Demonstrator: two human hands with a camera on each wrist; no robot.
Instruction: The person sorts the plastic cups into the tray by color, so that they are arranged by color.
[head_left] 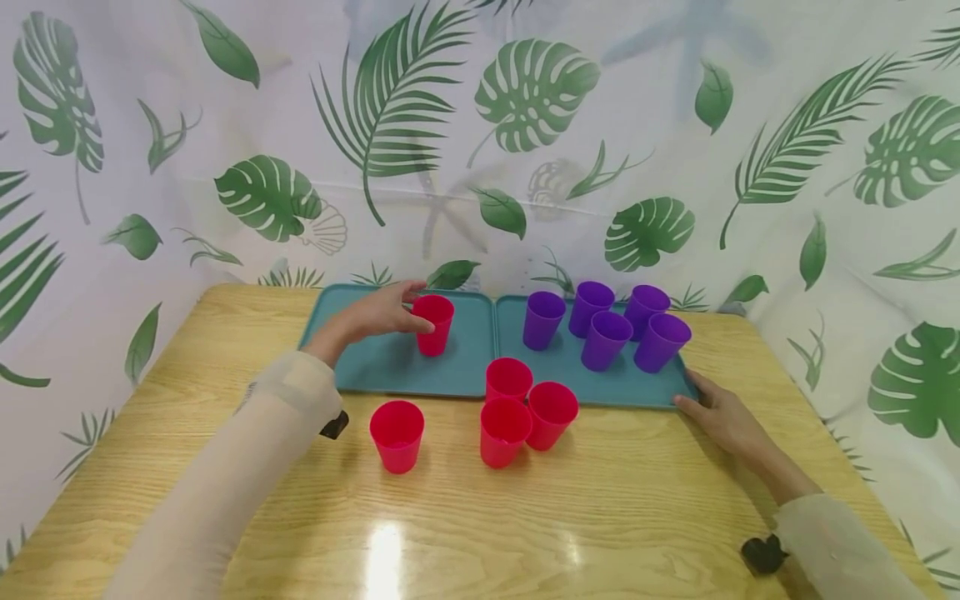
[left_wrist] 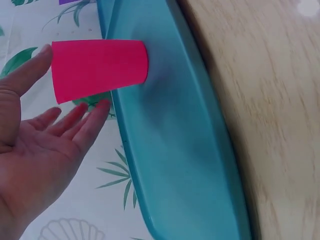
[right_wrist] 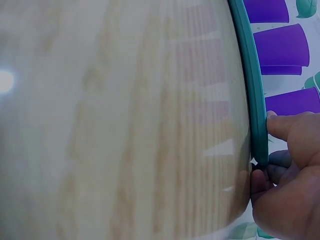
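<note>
A red plastic cup stands upright on the left blue-green tray. My left hand is around that cup, its thumb at the rim and its fingers spread loosely, apart from the cup's wall in the left wrist view. At the front right corner of the right tray, my right hand holds the edge. Its thumb lies on the rim and its other fingers curl by the corner in the right wrist view. Several purple cups stand upright on this right tray.
Three red cups stand close together at the front of the trays, near where the trays meet. Another red cup stands apart on the wooden table, to their left. A leaf-patterned cloth hangs behind the table.
</note>
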